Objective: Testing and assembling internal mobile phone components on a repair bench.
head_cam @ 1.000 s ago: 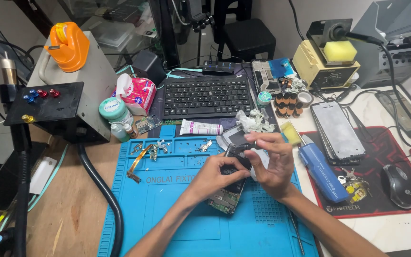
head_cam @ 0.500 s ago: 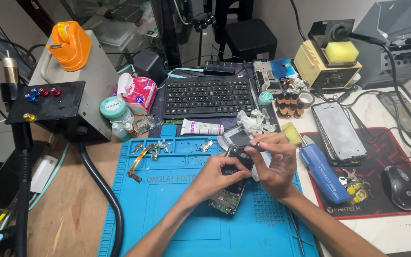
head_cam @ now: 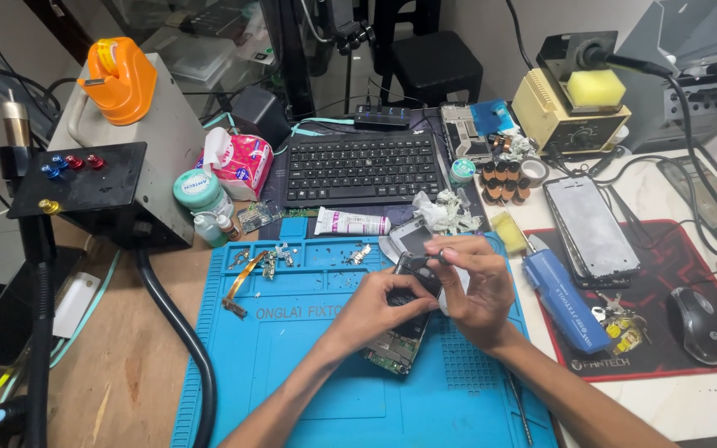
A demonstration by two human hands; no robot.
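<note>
An opened phone body with its green circuit board (head_cam: 397,347) showing lies tilted on the blue repair mat (head_cam: 309,390). My left hand (head_cam: 379,309) grips it from the left side, fingers over its upper half. My right hand (head_cam: 475,286) is curled above the phone's top end, fingertips pinched on a small dark part there; what sits between the fingertips is too small to make out. Both forearms come in from the bottom of the view.
A black keyboard (head_cam: 360,168), a white tube (head_cam: 352,222) and crumpled tissue (head_cam: 446,213) lie behind the mat. Loose screws and a flex cable (head_cam: 242,278) sit in the mat's trays. Right: blue tool (head_cam: 564,300), phone screen (head_cam: 591,228), mouse (head_cam: 697,323), soldering station (head_cam: 570,108).
My right hand has shifted slightly and its fingers have closed tighter over the phone's top end. The left hand keeps its grip on the phone.
</note>
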